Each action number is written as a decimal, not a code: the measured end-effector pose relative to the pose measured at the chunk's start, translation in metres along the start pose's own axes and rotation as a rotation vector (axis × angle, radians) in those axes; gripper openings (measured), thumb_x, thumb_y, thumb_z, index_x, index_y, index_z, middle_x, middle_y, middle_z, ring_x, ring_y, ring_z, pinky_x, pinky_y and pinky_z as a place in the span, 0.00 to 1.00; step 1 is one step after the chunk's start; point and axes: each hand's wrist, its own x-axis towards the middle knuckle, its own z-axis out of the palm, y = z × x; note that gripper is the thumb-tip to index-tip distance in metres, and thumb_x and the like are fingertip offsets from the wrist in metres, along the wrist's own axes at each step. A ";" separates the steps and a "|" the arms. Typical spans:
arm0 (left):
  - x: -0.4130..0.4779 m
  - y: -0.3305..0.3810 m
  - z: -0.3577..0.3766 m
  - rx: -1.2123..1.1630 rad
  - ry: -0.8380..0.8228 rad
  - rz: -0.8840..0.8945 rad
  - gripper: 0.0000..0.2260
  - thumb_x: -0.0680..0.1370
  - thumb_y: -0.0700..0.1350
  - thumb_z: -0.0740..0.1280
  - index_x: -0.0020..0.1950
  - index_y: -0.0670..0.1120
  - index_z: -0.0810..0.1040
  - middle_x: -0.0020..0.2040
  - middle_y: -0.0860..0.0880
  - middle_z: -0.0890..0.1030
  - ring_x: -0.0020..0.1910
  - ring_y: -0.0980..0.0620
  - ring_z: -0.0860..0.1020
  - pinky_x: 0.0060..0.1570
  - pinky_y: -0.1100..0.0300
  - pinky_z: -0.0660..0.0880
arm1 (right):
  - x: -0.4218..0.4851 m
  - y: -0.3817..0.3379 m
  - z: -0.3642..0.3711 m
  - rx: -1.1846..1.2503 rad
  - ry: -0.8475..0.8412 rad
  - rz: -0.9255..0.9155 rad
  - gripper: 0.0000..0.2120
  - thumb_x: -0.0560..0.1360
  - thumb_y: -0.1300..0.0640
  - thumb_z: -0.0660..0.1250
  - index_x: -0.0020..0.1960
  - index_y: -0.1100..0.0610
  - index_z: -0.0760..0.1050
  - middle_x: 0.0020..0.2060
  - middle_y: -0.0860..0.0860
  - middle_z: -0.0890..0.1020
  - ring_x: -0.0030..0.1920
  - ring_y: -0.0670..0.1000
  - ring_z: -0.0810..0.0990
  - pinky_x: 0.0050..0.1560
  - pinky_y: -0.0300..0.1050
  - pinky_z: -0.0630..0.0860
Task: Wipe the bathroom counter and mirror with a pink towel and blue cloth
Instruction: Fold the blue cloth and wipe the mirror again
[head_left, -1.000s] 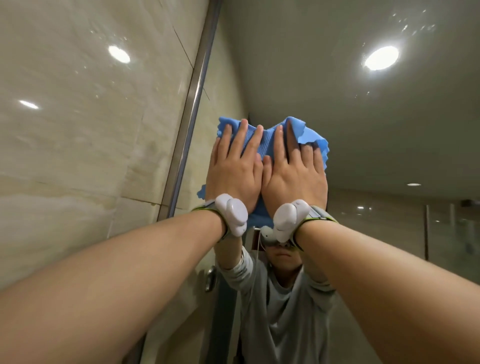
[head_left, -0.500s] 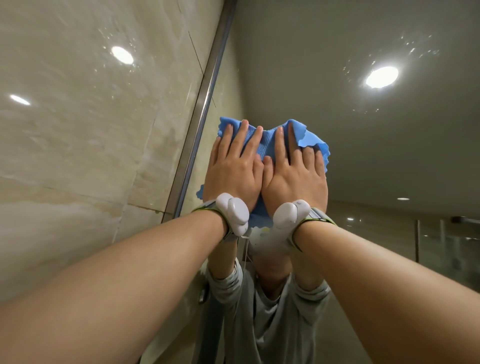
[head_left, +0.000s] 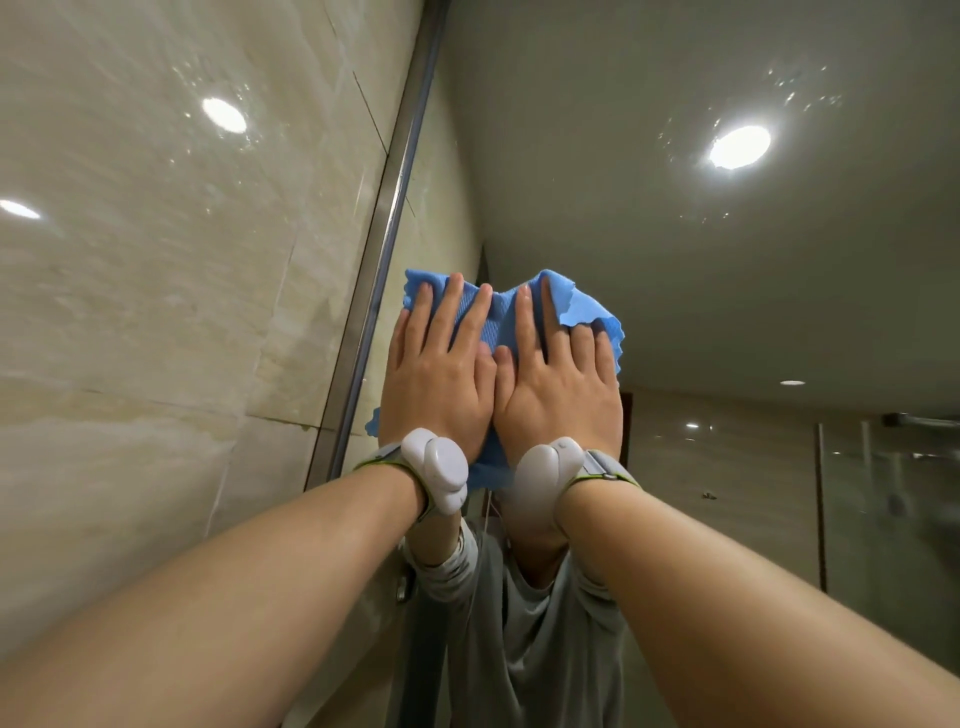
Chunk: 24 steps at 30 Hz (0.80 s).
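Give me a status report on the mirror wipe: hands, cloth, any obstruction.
Both flat: left hand, right hand, side by side, pressing blue cloth on mirror. Cloth bunched, near metal frame. No obstruction visible on the glass.

wall: beige marble tile — glossy | edge: metal strip | ceiling: round downlight
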 end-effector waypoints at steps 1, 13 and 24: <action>-0.004 0.000 0.000 -0.005 -0.004 -0.004 0.25 0.85 0.52 0.52 0.83 0.50 0.60 0.84 0.47 0.58 0.83 0.44 0.54 0.81 0.44 0.56 | -0.004 0.000 0.001 -0.005 -0.010 -0.006 0.30 0.84 0.40 0.42 0.82 0.50 0.41 0.79 0.54 0.60 0.78 0.58 0.58 0.78 0.52 0.44; -0.057 0.002 -0.001 0.018 -0.048 -0.009 0.26 0.85 0.54 0.48 0.84 0.51 0.58 0.84 0.48 0.55 0.84 0.46 0.50 0.81 0.43 0.54 | -0.053 -0.004 0.006 0.023 -0.040 0.047 0.30 0.83 0.42 0.48 0.82 0.52 0.50 0.72 0.55 0.72 0.71 0.60 0.70 0.77 0.56 0.57; -0.010 0.039 0.009 -0.022 -0.040 0.019 0.26 0.84 0.53 0.52 0.82 0.49 0.62 0.83 0.45 0.60 0.83 0.43 0.55 0.81 0.44 0.53 | -0.020 0.033 -0.005 -0.013 -0.025 0.080 0.30 0.82 0.40 0.39 0.82 0.48 0.44 0.79 0.51 0.60 0.75 0.59 0.63 0.78 0.51 0.49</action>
